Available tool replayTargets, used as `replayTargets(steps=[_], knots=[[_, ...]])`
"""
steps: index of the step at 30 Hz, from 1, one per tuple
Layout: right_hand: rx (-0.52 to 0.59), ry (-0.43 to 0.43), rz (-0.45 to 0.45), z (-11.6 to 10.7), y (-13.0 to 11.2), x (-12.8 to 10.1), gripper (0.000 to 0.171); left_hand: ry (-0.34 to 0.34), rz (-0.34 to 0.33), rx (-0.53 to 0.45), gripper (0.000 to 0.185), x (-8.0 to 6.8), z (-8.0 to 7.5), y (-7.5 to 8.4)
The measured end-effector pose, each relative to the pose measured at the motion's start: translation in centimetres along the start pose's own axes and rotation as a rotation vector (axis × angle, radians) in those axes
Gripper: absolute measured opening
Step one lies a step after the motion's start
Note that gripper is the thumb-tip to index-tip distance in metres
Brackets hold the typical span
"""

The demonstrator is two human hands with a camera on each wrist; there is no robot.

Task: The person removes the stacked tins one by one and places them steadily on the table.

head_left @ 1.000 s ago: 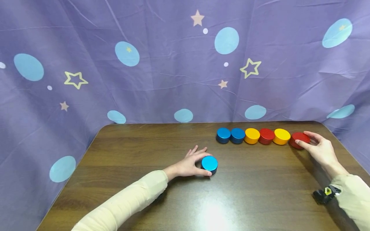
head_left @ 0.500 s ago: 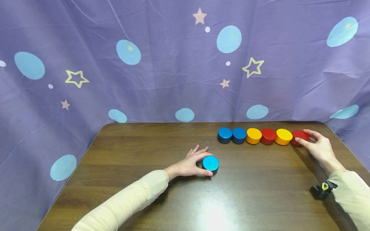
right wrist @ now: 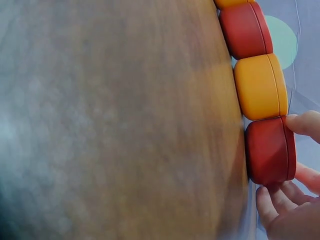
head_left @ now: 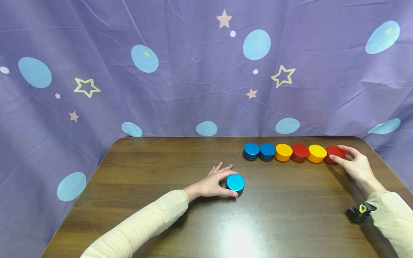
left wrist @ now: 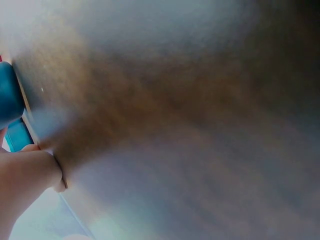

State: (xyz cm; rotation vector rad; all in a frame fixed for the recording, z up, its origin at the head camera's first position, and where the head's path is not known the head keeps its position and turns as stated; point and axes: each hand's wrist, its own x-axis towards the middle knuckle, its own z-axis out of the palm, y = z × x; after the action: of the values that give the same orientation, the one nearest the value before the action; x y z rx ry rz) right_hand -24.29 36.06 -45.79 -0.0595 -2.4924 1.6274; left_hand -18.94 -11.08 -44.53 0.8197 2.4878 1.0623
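My left hand holds a blue round tin between thumb and index finger, on the table near the middle; its other fingers are spread behind. Part of this tin shows at the left edge of the left wrist view. At the right end of a row, my right hand grips a red round tin by its sides. In the right wrist view, that lidded red tin touches a yellow tin, with fingertips at its lid and side.
Leftward from the yellow tin, the row runs through another red tin, a second yellow tin and two blue tins, the outermost blue tin at the left end. The brown wooden table ends at a purple curtain.
The red tin in my right hand has moved slightly back and left, closing a small gap to the yellow tin. My left hand and its blue tin stay put; the head view shifts slightly.
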Motion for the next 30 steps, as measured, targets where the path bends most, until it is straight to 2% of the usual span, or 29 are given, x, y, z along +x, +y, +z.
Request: replayTargets(steps=[10, 17, 23, 26, 30], knots=[[0.052, -0.021, 0.007, -0.1, 0.09, 0.02, 0.047, 0.012, 0.004, -0.006, 0.058, -0.08, 0.17, 0.02], [0.057, -0.029, -0.007, -0.13, 0.19, 0.07, 0.057, 0.011, 0.002, -0.008, 0.058, -0.11, 0.12, 0.09], [0.077, -0.039, -0.014, -0.12, 0.2, 0.1, 0.057, 0.013, 0.001, -0.013, 0.058, -0.1, 0.09, 0.08], [0.032, -0.059, -0.018, -0.22, 0.22, 0.01, 0.062, 0.013, 0.0, -0.01, 0.058, -0.11, 0.12, 0.09], [-0.097, -0.076, -0.022, -0.49, 0.1, -0.19, 0.072, 0.016, 0.0, -0.004, 0.058, -0.13, 0.11, 0.12]])
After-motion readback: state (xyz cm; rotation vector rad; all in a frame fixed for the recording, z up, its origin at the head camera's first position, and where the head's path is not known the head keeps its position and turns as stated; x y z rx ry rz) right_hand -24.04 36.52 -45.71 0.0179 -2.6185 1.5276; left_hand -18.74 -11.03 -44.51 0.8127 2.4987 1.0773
